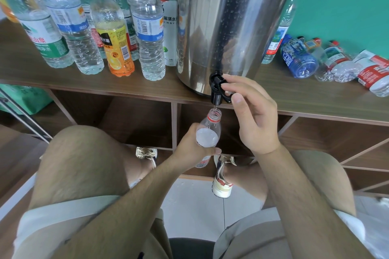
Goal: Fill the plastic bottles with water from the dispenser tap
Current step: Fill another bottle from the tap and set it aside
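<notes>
A steel water dispenser point(231, 17) stands on the wooden shelf top point(63, 82), with its black tap point(217, 89) hanging over the front edge. My right hand point(252, 111) pinches the tap lever between thumb and fingers. Directly under the spout, my left hand point(193, 147) grips a small clear plastic bottle point(209, 130) with a red neck ring, its mouth open. A thin stream of water runs into it and water fills it almost to the shoulder.
Several capped bottles holding water stand left of the dispenser point(149, 33), one with an orange label point(114, 38). Several empty bottles lie on their sides at the right point(299, 57). Open shelf compartments point(139, 124) lie below; my knees and shoes are close to them.
</notes>
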Demonstrator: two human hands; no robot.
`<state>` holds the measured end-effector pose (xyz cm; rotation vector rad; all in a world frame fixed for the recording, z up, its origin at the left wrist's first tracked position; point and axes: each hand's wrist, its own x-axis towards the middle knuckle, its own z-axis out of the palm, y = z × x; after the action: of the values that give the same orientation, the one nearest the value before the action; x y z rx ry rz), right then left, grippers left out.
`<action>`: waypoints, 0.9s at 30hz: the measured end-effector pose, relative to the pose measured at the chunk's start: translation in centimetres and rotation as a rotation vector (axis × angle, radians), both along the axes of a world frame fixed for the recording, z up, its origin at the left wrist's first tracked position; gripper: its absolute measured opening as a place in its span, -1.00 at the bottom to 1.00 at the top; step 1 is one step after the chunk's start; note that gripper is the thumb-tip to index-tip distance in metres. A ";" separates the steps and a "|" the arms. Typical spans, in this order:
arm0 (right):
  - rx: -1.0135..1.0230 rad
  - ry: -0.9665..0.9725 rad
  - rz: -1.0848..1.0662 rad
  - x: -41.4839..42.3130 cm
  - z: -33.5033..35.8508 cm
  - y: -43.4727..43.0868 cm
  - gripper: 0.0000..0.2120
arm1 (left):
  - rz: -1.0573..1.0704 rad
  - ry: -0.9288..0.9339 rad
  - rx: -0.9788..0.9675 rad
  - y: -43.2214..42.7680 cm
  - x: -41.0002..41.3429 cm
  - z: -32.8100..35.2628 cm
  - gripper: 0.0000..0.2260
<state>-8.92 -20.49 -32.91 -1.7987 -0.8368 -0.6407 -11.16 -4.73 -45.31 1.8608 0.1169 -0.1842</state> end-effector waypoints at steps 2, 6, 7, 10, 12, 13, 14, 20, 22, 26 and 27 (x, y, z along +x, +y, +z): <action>-0.002 -0.006 -0.003 0.0 0.0 0.0 -0.72 | 0.002 -0.001 -0.001 0.0 0.0 0.0 -0.31; -0.003 -0.010 0.000 0.0 0.0 0.0 -0.73 | 0.003 -0.009 0.020 -0.1 -0.2 0.1 -0.31; -0.001 -0.010 -0.001 0.0 -0.1 0.0 -0.73 | 0.002 -0.010 0.021 -0.1 -0.2 0.1 -0.31; 0.003 -0.011 0.000 0.1 -0.1 0.0 -0.74 | -0.002 -0.010 0.022 -0.1 -0.3 0.2 -0.32; 0.003 -0.012 0.001 0.1 -0.1 0.0 -0.74 | -0.001 -0.010 0.025 -0.1 -0.3 0.3 -0.31; 0.004 -0.014 0.002 0.1 -0.1 0.0 -0.74 | 0.000 -0.009 0.025 -0.1 -0.3 0.4 -0.31; 0.005 -0.016 0.002 0.1 -0.1 0.0 -0.74 | 0.002 -0.008 0.024 -0.1 -0.4 0.4 -0.31; 0.006 -0.009 -0.003 0.0 0.0 0.1 -0.74 | 0.002 -0.007 0.029 -0.2 -0.4 0.6 -0.30; 0.005 -0.008 -0.003 0.0 0.0 0.1 -0.73 | 0.001 -0.008 0.027 -0.2 -0.4 0.6 -0.31; 0.000 -0.005 -0.004 0.0 0.0 0.0 -0.72 | 0.003 -0.007 0.026 -0.2 -0.3 0.5 -0.31; -0.001 -0.005 -0.005 0.0 0.0 0.0 -0.72 | 0.002 -0.008 0.030 -0.1 -0.3 0.5 -0.31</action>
<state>-8.93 -20.51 -32.91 -1.8014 -0.8361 -0.6482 -11.46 -4.88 -44.80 1.8914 0.1172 -0.1741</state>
